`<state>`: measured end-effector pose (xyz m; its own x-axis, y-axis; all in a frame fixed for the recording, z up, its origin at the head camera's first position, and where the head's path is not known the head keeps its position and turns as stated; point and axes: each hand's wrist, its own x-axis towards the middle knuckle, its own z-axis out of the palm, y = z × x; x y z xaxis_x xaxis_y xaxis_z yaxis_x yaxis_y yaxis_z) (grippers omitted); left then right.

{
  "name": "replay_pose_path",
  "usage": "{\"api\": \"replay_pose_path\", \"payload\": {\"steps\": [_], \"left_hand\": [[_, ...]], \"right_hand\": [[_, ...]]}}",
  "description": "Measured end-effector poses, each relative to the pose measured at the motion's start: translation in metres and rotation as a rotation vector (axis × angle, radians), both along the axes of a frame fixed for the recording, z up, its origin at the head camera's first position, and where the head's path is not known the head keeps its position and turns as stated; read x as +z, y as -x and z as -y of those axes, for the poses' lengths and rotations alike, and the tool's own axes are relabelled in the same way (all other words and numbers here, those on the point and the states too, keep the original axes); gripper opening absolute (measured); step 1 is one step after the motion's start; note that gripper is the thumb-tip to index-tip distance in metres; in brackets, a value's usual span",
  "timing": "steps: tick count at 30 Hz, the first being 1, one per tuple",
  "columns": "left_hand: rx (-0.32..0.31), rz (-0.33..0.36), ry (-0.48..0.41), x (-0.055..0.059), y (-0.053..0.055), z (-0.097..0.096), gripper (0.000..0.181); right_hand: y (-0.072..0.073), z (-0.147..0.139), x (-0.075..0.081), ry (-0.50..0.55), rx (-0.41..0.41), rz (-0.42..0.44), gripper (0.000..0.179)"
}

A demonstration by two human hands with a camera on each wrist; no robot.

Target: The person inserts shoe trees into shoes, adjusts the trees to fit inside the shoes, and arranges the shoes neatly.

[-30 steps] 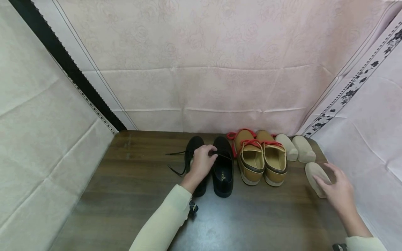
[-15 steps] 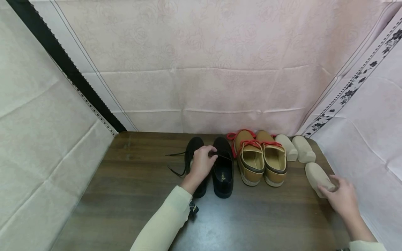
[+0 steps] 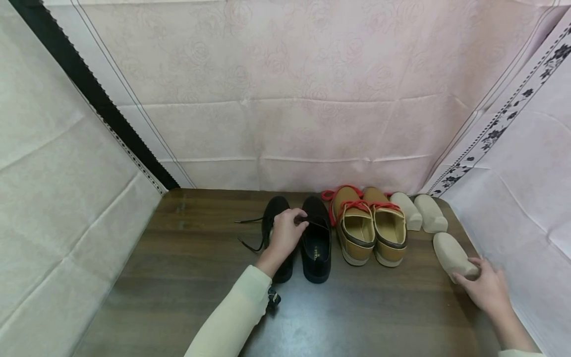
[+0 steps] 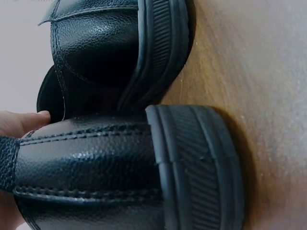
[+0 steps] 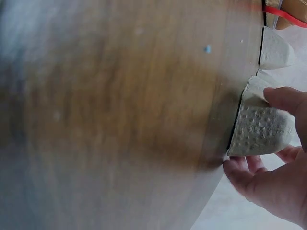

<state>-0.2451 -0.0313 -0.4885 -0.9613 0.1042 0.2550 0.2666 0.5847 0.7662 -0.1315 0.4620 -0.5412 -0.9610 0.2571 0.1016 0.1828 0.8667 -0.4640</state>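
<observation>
My left hand [image 3: 284, 237] reaches over a pair of black lace-up shoes, thumb and index finger pinching at the opening of the right black shoe [image 3: 317, 258]. It partly hides the left black shoe [image 3: 276, 206], whose laces [image 3: 250, 242] trail to the left. In the left wrist view the shoe heel [image 4: 196, 167] covers most of the fingers. My right hand [image 3: 487, 287] grips the near end of an off-white moulded shoe insert [image 3: 449, 250] at the right. The right wrist view has digits on either side of this dimpled insert [image 5: 261, 129].
Tan shoes [image 3: 388, 238] with red laces stand between the black pair and two more off-white inserts [image 3: 430, 213] along the back edge. Pale patterned cloth [image 3: 267, 124] rises behind and at both sides of the brown wooden surface [image 3: 196, 292].
My right hand has come down toward the near end of the off-white insert and closed in around it. The left hand stays at the black shoes.
</observation>
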Motion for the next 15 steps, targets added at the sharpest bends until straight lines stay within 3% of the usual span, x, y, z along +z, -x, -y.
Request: {"api": "replay_pose_path", "payload": {"steps": [15], "left_hand": [[-0.002,0.0,0.003,0.0003,-0.0004,0.0001,0.014]], "right_hand": [[-0.0038,0.0042,0.0,-0.022,-0.005,-0.069,0.062]]}}
